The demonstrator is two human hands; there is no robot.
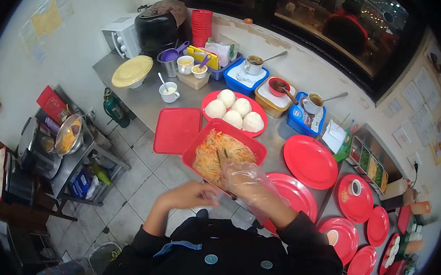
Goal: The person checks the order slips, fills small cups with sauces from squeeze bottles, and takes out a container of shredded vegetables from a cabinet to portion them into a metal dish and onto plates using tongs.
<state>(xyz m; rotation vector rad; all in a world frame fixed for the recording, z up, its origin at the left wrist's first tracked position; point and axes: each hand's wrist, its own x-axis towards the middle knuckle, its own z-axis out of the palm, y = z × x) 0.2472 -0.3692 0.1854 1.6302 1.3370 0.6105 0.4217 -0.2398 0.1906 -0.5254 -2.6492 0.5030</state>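
A red rectangular tub (262, 149) holds shredded pale and orange vegetables or noodles (224, 150); which of the two I cannot tell. My right hand (245, 180), in a clear plastic glove, reaches into the near side of the tub, its fingertips hidden in the shreds. Just outside the tub's near left corner, my left hand (188, 195) is bare and holds nothing, its fingers stretched out to the right. A flat red lid (178, 130) lies left of the tub. Behind the tub, a red oval plate (262, 116) bears several rounded white mounds (243, 106).
Red oval plates (311, 161) lie to the right. Along the back stand blue tubs (234, 83) with mugs and ladles, and a white cup (169, 93) with a spoon. A side cart (93, 172) stands left, beyond the tiled floor; a bin (104, 254) sits below.
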